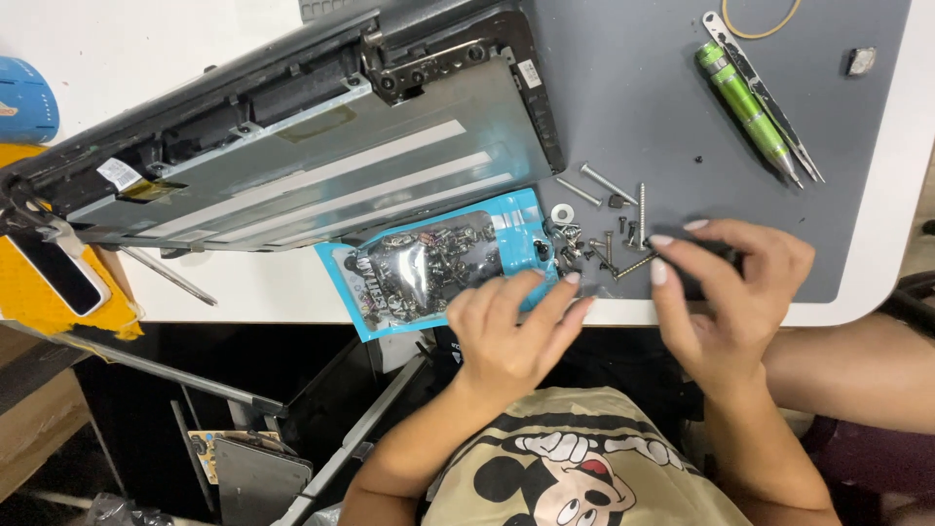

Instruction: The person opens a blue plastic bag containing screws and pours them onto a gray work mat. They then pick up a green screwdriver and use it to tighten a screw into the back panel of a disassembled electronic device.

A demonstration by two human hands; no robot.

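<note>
My left hand (pixel 516 326) rests at the table's front edge, fingertips on the corner of a blue plastic bag (pixel 429 263) full of small screws. Just right of it lies a pile of loose screws (pixel 594 244) on the grey mat (pixel 643 97). My right hand (pixel 730 282) is beside that pile, thumb and fingers closed around a small dark object that is mostly hidden. An opened laptop chassis (pixel 292 146) lies upside down behind the bag.
A green screwdriver (pixel 745 97) and metal tweezers (pixel 765 93) lie at the back right of the mat, near a rubber band (pixel 760 24). A yellow cloth with a phone (pixel 58 278) sits at the left edge. Metal parts lie on the floor below.
</note>
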